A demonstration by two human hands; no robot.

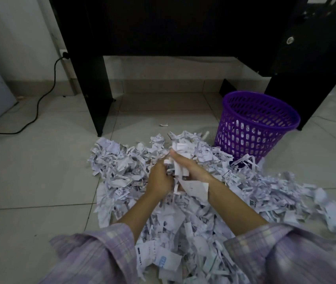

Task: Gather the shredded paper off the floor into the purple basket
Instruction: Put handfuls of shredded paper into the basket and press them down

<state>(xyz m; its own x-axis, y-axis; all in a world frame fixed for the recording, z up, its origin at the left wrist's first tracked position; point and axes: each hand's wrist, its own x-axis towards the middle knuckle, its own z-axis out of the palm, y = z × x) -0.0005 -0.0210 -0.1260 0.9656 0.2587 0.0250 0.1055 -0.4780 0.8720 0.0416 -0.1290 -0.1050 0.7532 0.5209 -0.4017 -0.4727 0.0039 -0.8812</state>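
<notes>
1. Plaid sleeves (93,253) sit nearest the camera, both forearms reaching out over the heap.
2. Shredded paper (265,193) covers the floor (29,177) from near to mid-scene, spreading right.
3. Left hand (160,177) and right hand (191,171) are pressed together, fingers curled round a bunch of strips, likely compacting it for carrying.
4. Purple basket (255,128) stands upright far right, touching the heap's edge, a few scraps inside.

Head camera, the only view I have: worn on the person's head, wide-angle, facing forward and down, close above both forearms; tiled floor (40,181) near, black desk (163,27) far, no second view to overlap.
</notes>
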